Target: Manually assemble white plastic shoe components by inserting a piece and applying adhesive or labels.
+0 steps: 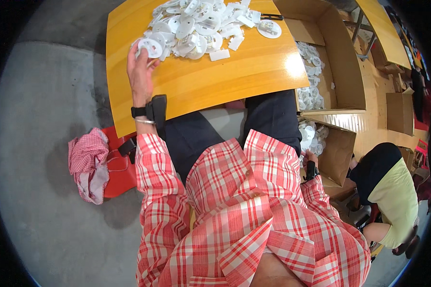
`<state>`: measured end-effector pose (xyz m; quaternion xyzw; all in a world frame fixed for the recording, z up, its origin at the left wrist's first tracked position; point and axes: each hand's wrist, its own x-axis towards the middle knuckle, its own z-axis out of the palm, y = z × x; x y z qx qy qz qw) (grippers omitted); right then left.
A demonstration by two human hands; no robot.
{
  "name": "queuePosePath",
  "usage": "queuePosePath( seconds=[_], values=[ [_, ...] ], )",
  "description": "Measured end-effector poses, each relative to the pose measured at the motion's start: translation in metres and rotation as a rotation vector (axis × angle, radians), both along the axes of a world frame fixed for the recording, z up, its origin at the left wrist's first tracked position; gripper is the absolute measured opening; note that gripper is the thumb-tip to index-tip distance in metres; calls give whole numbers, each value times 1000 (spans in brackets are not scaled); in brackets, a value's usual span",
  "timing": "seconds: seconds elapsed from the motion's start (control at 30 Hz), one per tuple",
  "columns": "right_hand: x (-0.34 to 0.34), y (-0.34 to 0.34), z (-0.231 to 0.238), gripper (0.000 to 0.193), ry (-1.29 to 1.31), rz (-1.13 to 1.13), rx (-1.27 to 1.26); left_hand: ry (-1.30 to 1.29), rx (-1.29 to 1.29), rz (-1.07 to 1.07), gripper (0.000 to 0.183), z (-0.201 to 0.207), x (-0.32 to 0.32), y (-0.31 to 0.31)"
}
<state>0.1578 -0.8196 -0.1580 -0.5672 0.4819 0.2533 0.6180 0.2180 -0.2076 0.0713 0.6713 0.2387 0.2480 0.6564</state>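
Observation:
My left hand [141,71] is at the left edge of a heap of white plastic parts [196,31] on the yellow wooden table [215,79]. Its fingers are closed on a round white plastic disc [151,48] with cut-out holes. A flat rectangular white piece [220,55] lies at the heap's near side. Down by my right hip, my right hand [310,158] is at the side of a cardboard box [337,160] holding more white parts [312,138]. My sleeve and body partly cover that hand, and its fingers are not clear.
A round white disc [269,28] and a black-handled tool [272,16] lie right of the heap. A larger cardboard box [349,71] of white parts stands right of the table. Pink checked cloth [87,160] hangs over a red chair [117,167]. Another person [392,191] bends at the right.

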Motion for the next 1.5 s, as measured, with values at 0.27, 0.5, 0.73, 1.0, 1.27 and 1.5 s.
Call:
queuePosePath(
  seconds=[0.27, 0.5, 0.73, 1.0, 1.27, 1.5],
  values=[
    [2, -17, -7, 21, -140, 106, -28, -275, -654, -133, 44, -15, -19, -39],
    [80, 31, 52, 31, -786, 181, -413, -258, -842, -247, 46, -26, -31, -80],
    [146, 200, 199, 23, -1247, 484, -270, -336, -805, -218, 49, -44, -39, -105],
    [165, 343, 214, 26, -1542, 1096, -391, -345, -719, -311, 51, -45, -40, -107],
    [174, 382, 191, 34, -1665, 1242, -679, -307, -680, -305, 50, -39, -38, -110],
    [174, 363, 190, 24, -1533, 1246, -606, -226, -617, -291, 53, -40, -38, -110]
  ],
)
